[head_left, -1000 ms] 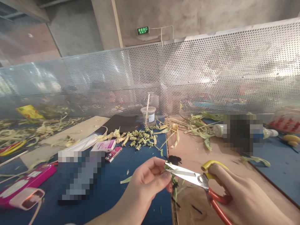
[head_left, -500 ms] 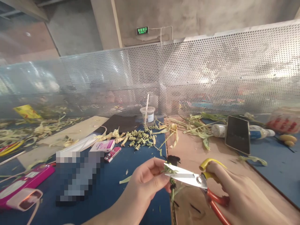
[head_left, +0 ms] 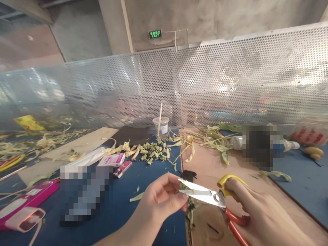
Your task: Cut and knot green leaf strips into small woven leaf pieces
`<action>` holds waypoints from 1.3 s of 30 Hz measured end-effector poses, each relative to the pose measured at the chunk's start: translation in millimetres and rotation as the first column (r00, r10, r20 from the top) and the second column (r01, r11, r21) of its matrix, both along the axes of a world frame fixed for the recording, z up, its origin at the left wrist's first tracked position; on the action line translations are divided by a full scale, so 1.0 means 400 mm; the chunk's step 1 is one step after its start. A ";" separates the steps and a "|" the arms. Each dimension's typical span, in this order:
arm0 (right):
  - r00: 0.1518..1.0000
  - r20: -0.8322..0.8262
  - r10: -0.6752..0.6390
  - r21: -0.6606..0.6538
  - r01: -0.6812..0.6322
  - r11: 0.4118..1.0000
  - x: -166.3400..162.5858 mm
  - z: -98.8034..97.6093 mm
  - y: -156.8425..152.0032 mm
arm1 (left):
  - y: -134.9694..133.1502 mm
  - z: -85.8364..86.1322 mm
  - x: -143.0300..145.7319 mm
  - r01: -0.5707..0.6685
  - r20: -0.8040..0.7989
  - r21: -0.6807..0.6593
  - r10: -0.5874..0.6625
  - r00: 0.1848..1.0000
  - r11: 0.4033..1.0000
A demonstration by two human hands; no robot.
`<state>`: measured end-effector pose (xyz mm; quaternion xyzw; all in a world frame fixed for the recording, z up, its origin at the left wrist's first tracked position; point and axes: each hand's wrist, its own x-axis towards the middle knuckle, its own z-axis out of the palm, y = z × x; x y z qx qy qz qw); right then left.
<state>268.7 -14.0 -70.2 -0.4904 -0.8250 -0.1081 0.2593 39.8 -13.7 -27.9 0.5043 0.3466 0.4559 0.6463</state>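
Note:
My left hand pinches a small woven green leaf piece low in the middle of the view. My right hand grips scissors with one yellow and one red handle. The blades are slightly apart, with their tips at the leaf piece beside my left fingertips. A dark leaf scrap lies just behind the blades. Both hands hover over the seam between the blue mat and a brown board.
A pile of small woven green pieces lies farther back, near a plastic cup with a straw. Leaf strips are scattered around. A pink box, a pink case and a bottle lie about. A perforated metal screen closes the back.
The scissor blades have shifted slightly left and down at the leaf piece; my left hand keeps its pinch. The view barely moved.

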 end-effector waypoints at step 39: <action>1.000 0.005 -0.007 0.000 0.007 1.000 0.001 -0.008 -0.001 | -0.004 0.001 0.003 -0.006 -0.008 -0.044 0.005 1.000 0.999</action>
